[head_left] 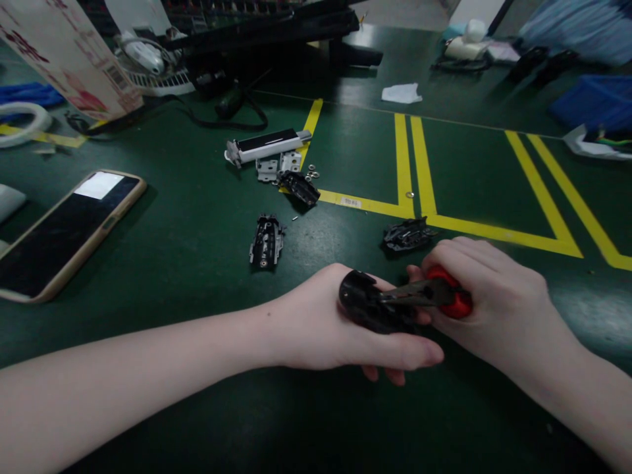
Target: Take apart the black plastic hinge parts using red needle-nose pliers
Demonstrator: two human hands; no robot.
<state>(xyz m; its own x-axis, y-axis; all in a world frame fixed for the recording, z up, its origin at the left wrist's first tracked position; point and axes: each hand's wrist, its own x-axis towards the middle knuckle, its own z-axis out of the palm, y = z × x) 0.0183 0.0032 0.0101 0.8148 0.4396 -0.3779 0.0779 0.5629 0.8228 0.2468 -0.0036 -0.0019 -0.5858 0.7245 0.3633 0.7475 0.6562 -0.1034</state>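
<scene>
My left hand is closed around a black plastic housing, its thumb stretched along the near side. In my right hand is a pair of pliers with red handles; the jaws point left and reach into the housing. What the jaw tips touch is too small to tell. Beyond my hands, a black part lies on the green table. Another black part with small metal fittings rests to the left, and a third leans by some grey metal brackets.
A white and black elongated unit lies behind the brackets, beside small metal rings. Yellow tape marks the table. At left are a phone, a tape roll and a printed carton. Dark equipment stands at the back.
</scene>
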